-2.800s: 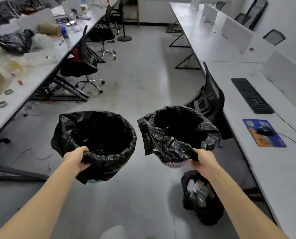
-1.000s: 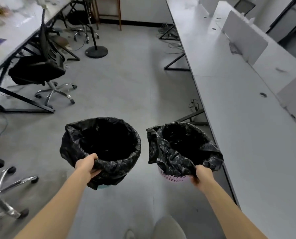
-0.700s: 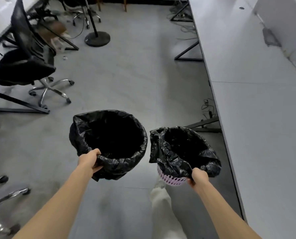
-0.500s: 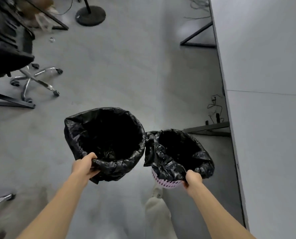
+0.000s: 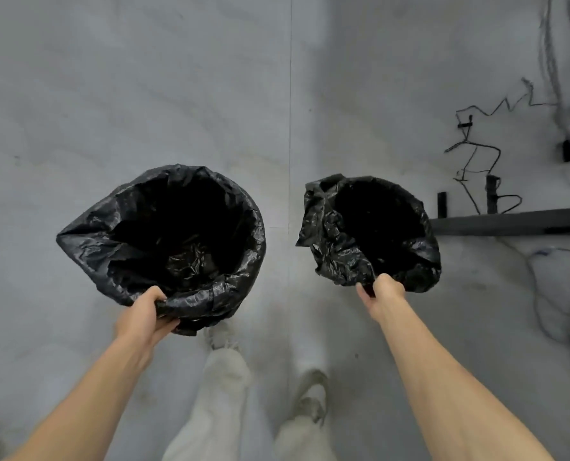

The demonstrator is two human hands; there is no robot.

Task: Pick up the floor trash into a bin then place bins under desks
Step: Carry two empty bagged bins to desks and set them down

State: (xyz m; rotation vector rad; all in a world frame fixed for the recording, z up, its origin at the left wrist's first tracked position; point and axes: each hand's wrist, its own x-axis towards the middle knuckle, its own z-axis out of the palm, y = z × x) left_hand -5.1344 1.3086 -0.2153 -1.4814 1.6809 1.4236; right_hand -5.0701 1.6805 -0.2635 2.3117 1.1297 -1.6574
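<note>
Over bare floor, the right bin now hangs just short of a dark desk foot, right hand clenched on its liner; the left bin stays pinched in the left hand. Since a moment ago the two bins have parted, so the set-down under the desk looks close.

Likely an office — grey floor, loose cables, desk-frame bar.

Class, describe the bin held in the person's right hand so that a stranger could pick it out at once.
Start at the dark metal bar lying across the grey floor on the right. The bin beside its end, gripped by the right hand, is the one. It is the smaller of the two black-lined bins.
</note>
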